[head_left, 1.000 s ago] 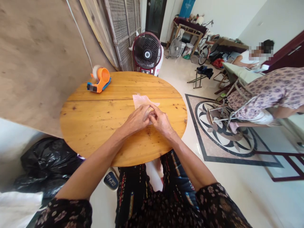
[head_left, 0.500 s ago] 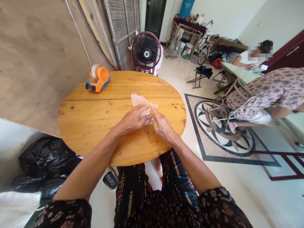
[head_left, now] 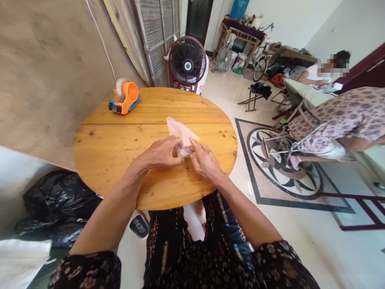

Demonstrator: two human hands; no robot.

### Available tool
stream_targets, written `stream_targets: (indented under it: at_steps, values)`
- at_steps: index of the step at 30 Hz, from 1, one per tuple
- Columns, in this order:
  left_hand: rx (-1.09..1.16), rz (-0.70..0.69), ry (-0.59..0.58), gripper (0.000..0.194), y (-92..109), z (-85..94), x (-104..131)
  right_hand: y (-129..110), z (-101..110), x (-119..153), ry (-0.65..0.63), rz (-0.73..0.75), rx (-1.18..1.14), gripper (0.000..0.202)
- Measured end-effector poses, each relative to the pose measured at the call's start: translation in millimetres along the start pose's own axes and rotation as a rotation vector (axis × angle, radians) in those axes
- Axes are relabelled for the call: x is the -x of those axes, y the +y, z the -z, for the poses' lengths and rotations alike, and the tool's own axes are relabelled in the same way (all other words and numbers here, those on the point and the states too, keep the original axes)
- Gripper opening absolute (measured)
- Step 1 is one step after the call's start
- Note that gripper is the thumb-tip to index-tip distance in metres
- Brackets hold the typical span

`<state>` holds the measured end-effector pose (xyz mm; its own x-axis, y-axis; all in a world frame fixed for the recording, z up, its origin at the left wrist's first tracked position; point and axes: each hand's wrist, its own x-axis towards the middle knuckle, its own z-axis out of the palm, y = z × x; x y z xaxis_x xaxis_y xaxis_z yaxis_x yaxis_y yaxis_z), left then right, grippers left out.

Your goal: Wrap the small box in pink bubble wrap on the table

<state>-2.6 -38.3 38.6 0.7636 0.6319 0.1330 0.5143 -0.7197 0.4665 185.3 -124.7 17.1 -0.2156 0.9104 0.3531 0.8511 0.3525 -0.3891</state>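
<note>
A thin, pale pink sheet (head_left: 182,131) lies on the round wooden table (head_left: 120,140), its far corner pointing away from me. Its near end is bunched into a whitish, see-through bundle (head_left: 183,152) between my hands. My left hand (head_left: 162,152) curls at the left side of this bundle, thumb and fingers bent around it. From the right, my right hand (head_left: 204,159) presses on it with the index finger reaching forward and the thumb below. Whether anything is wrapped inside the bundle I cannot make out.
An orange tape dispenser (head_left: 128,98) stands at the table's far left edge. Behind the table is a fan (head_left: 187,62). Black plastic bags (head_left: 60,200) lie at the lower left. A person in a patterned top (head_left: 339,116) bends at the right, and another person (head_left: 313,76) sits beyond.
My left hand has drawn slightly back and left, its fingers now more curled, and more of the whitish bundle shows. My right hand has shifted slightly down and right.
</note>
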Motion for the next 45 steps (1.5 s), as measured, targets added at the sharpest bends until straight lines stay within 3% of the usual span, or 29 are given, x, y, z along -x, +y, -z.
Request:
stream_targets:
  at_steps: [6,13,18,27,32,38,45]
  values:
    - [-0.03,-0.058,0.053,0.014,-0.6,-6.6,-1.3,5.6,-1.9,-0.5,0.055,0.007,-0.082,0.068]
    - [0.077,-0.101,0.077,0.013,-0.8,-7.2,-2.6,6.3,-4.9,-3.3,0.065,0.005,-0.013,0.061]
    - [0.163,-0.029,0.174,0.012,-1.7,-14.6,-6.7,3.7,-6.9,-8.7,0.094,-0.03,0.036,0.054]
    - [0.2,0.165,0.283,0.027,9.9,-25.5,-10.8,-2.8,-10.0,-6.5,0.098,-0.052,0.114,0.069]
    - [0.201,0.19,0.308,0.032,9.2,-32.8,-14.8,1.5,-12.1,-6.6,0.112,-0.073,0.015,0.08]
    - [0.201,0.227,0.298,0.032,8.9,-34.4,-15.8,2.5,-1.1,-13.8,0.024,-0.043,-0.003,0.083]
    - [0.103,0.122,0.383,0.015,3.0,-42.9,-16.0,12.0,3.7,-16.8,0.043,-0.027,-0.219,0.077]
